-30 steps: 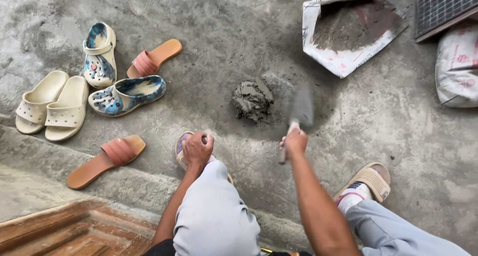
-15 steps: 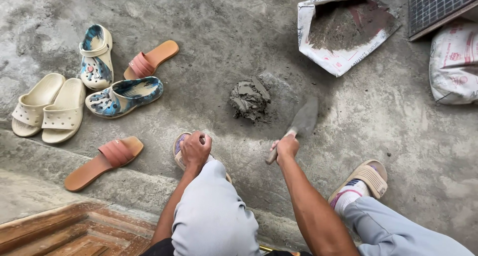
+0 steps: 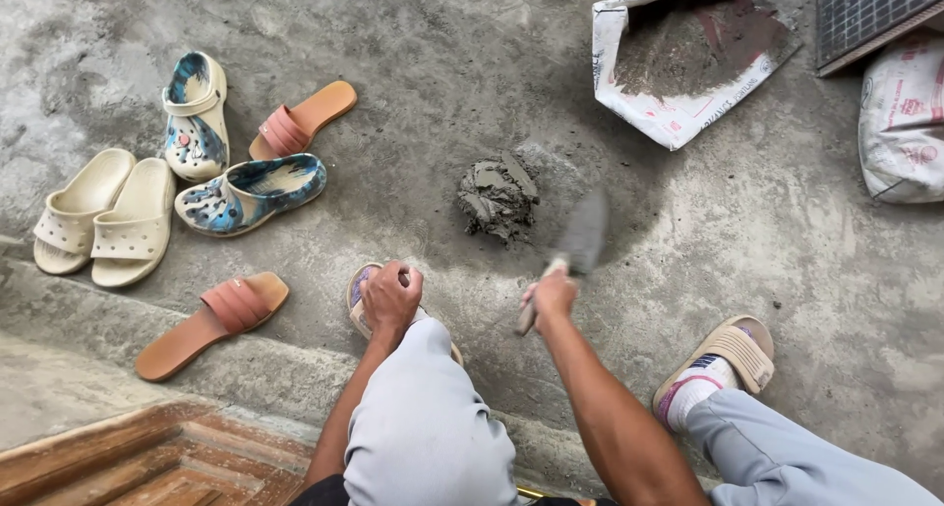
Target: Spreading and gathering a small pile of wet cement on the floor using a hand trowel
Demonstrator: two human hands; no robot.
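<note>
While right hand (image 3: 553,296) grips trowel (image 3: 575,248), left hand (image 3: 390,297) clenched on knee; open sack (image 3: 678,122) holds grey powder (image 3: 688,49).

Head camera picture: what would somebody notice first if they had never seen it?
Probably the small lump of wet grey cement in the middle of the concrete floor, with the right hand holding a trowel just beside it. Next, the scattered footwear at the left: blue patterned clogs, cream slides and orange sandals. An open cement bag lies at the top.
</note>
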